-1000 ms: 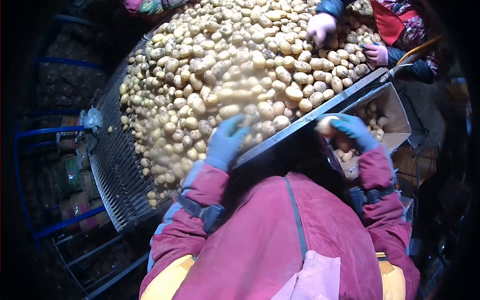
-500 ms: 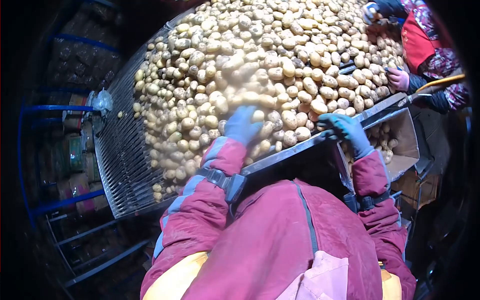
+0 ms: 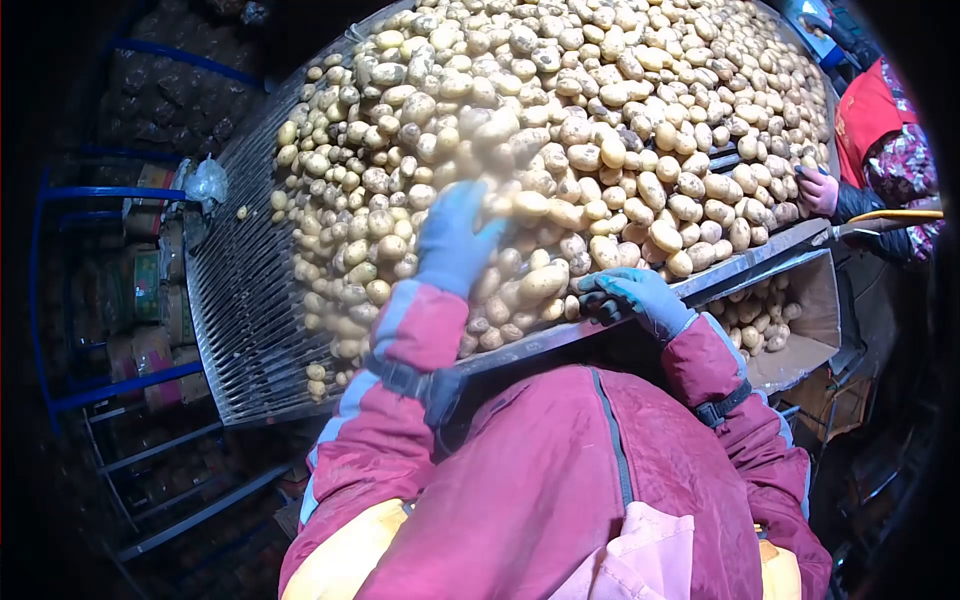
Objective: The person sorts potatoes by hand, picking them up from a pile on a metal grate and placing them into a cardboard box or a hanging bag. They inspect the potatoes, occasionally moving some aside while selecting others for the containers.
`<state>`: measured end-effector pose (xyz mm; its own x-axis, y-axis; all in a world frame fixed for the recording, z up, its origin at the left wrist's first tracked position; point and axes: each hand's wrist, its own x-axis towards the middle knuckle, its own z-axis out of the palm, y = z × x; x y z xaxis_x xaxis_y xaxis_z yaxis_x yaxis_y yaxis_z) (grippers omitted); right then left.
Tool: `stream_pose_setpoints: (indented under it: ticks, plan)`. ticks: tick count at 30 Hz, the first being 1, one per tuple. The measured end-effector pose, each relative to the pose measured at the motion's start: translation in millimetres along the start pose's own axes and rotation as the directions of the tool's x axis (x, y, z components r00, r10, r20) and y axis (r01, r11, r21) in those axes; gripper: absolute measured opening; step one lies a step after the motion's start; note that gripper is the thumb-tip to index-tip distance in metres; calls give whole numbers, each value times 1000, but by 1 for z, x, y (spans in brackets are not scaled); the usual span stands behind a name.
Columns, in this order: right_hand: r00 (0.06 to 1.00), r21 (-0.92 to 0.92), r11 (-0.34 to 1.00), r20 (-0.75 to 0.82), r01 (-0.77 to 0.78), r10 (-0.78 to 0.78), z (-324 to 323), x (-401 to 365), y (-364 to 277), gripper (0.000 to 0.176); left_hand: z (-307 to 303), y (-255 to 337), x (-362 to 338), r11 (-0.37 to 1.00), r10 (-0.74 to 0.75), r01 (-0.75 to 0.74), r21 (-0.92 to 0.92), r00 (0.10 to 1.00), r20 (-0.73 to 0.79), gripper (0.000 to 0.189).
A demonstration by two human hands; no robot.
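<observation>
My left hand (image 3: 455, 240), in a blue-grey glove, is over the near part of a large heap of potatoes (image 3: 640, 110). It is smeared by motion, but the thumb stands apart from the fingers and no potato shows in its grip. Potatoes just ahead of it are blurred too. My right hand (image 3: 632, 298), in a glove with dark-stained fingers, is at the metal rim (image 3: 560, 333) of the sorting table beside the nearest potatoes. Its fingers are loosely bent and apart, with nothing visible in them.
A slatted metal grate (image 3: 245, 290) forms the table's left side. Below the rim at right stands a cardboard box (image 3: 815, 300) holding potatoes. Another person's gloved hand (image 3: 818, 190) is at the far right edge. Blue metal bars (image 3: 130, 385) stand left.
My left hand has moved slightly left, with potatoes blurring ahead of it. The right hand has come left and down along the rim. The view has shifted a little.
</observation>
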<state>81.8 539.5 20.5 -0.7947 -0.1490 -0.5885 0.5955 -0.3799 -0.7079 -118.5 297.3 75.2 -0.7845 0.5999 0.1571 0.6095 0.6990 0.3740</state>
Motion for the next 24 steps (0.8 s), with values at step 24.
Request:
stream_pose_setpoints:
  ticks: [24]
  plan:
    - [996, -175, 983, -68, 52, -65, -5, 8, -7, 35, 26, -8, 54, 973, -216, 187, 137, 945, 244, 65]
